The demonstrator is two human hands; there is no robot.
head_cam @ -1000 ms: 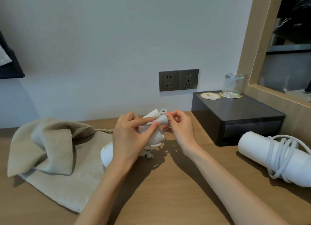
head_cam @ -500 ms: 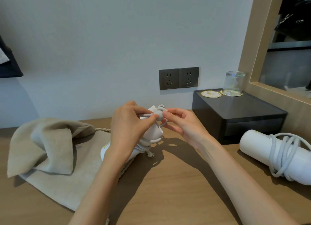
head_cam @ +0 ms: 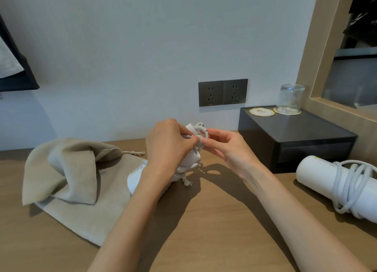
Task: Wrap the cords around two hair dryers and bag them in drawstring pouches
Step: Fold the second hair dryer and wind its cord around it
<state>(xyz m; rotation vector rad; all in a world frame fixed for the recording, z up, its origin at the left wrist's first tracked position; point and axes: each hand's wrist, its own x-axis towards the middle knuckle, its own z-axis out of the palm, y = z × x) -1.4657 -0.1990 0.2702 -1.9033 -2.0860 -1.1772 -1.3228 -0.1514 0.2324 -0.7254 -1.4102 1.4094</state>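
My left hand (head_cam: 167,149) grips a white hair dryer (head_cam: 135,177) tilted up off the wooden desk, with its cord wound round the handle. My right hand (head_cam: 226,147) pinches the cord's plug end (head_cam: 201,133) at the top of the dryer, touching my left thumb. A second white hair dryer (head_cam: 318,176) lies at the right edge with its cord (head_cam: 346,190) wrapped loosely around it. A beige drawstring pouch (head_cam: 67,169) lies crumpled at the left, on top of a flat one (head_cam: 85,216) spread under the held dryer.
A black box (head_cam: 295,137) stands against the wall at the right, carrying an upturned glass (head_cam: 291,98) and two round coasters. Two dark wall sockets (head_cam: 222,92) sit behind my hands. A framed mirror (head_cam: 312,68) rises at the far right.
Both hands have lifted slightly and drawn together at the dryer's top; the right fingers now pinch the plug end, which had been loosely between the hands.
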